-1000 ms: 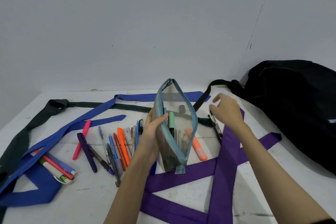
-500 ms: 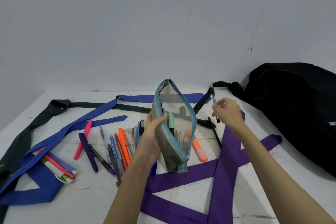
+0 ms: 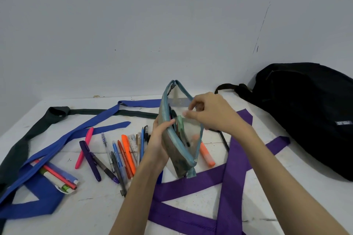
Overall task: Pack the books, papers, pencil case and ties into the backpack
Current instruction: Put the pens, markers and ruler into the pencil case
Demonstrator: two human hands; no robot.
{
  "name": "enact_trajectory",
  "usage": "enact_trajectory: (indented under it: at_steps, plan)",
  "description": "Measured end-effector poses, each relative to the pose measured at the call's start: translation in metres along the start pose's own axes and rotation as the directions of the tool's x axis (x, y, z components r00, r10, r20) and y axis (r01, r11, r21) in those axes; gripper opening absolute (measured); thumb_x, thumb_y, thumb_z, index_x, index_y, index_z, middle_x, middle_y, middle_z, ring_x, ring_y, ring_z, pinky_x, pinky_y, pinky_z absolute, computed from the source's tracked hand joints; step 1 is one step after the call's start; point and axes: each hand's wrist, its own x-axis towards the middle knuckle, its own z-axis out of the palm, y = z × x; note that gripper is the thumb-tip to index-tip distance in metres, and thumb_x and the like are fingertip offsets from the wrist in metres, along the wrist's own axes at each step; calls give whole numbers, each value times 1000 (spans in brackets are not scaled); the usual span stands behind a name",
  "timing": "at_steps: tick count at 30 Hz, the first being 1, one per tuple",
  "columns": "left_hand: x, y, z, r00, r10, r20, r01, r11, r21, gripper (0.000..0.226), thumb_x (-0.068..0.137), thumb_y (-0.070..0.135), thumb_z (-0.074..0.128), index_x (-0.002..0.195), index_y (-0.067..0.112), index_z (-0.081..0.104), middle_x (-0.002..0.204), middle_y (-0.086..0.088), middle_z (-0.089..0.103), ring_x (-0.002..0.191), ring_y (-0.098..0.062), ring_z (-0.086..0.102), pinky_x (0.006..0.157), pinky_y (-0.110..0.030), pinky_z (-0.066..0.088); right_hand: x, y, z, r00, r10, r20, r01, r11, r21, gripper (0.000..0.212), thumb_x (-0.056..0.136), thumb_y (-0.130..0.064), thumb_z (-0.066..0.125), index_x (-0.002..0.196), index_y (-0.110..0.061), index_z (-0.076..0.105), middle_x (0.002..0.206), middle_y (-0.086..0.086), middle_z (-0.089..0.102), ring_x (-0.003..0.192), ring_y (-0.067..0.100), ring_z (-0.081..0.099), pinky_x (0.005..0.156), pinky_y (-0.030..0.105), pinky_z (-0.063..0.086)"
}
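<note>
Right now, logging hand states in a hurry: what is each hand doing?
Left hand: grips the pencil case.
Right hand: fingers curled over the case's mouth; whether it holds anything cannot be told.

Left hand (image 3: 158, 143) grips; right hand (image 3: 212, 114) hovers, fingers loosely curled.

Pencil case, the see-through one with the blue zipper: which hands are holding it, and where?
The left hand grips the clear mesh pencil case with the blue zipper by its left side, thumb on the zipper edge. The right hand is at its open top; whether it pinches anything cannot be told.

Three ties (image 3: 229, 168), one pencil case (image 3: 179, 139), one backpack (image 3: 309, 112).
</note>
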Motion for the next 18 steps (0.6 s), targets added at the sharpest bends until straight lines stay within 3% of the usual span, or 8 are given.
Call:
enact_trajectory:
  at_steps: [3,5,8,10,12,14,16,18]
  plan:
    - [0,3,-2,1000,-5,-24,5,1000,20,55,79,19,65,132,12,49,108,-12,62,91,-22,61,66,-31,50,3,16,-6,956,83,-282,-37,985,166,21,85,-29,62,74,-11,65,61,-5,56,58,10,51,55,27,44]
    - [0,3,-4,1000,-14,-15,14,999,43,53,82,20,63,133,14,48,114,-14,62,94,-23,61,67,-31,51,9,41,-2,924,205,-322,-175,977,121,20,85,-27,60,73,-11,61,66,-2,57,67,18,55,61,31,45]
    - [-1,2,-5,1000,-18,-14,19,998,59,56,80,21,65,133,15,47,120,-15,62,102,-28,62,74,-36,55,12,81,18,909,401,-114,-417,877,-240,20,87,-30,58,87,-10,57,87,4,57,83,25,53,66,29,39]
    - [-2,1,-5,1000,-31,-1,31,998,46,57,79,21,66,132,14,48,123,-18,60,108,-31,61,84,-40,54,7,101,34,869,495,16,-438,783,-442,25,89,-33,56,97,-9,53,91,4,51,83,24,49,67,30,39]
    - [-2,1,-4,999,-42,-3,42,998,47,60,74,23,67,130,12,50,123,-19,60,109,-31,60,88,-42,53,2,113,47,857,513,42,-422,747,-514,23,91,-31,53,101,-10,50,92,4,48,82,22,47,67,30,38]
    - [-2,2,-3,999,-53,-9,54,997,48,67,66,26,69,129,12,51,122,-19,60,111,-33,59,91,-43,52,4,120,53,868,495,50,-425,790,-442,14,92,-23,50,95,-10,49,93,5,52,80,22,50,64,30,40]
    - [-1,3,-4,998,-55,-10,55,997,50,69,64,28,69,129,12,51,120,-18,62,110,-33,59,89,-43,52,10,117,54,889,453,63,-423,867,-264,11,93,-21,50,89,-11,50,89,7,56,77,24,56,64,31,45]
    - [-1,2,-5,999,-53,-7,53,997,52,63,68,26,68,128,11,52,112,-14,64,101,-28,62,83,-39,53,16,105,45,935,350,-54,-353,934,-49,14,95,-23,49,86,-12,50,84,8,59,76,28,60,66,34,46]
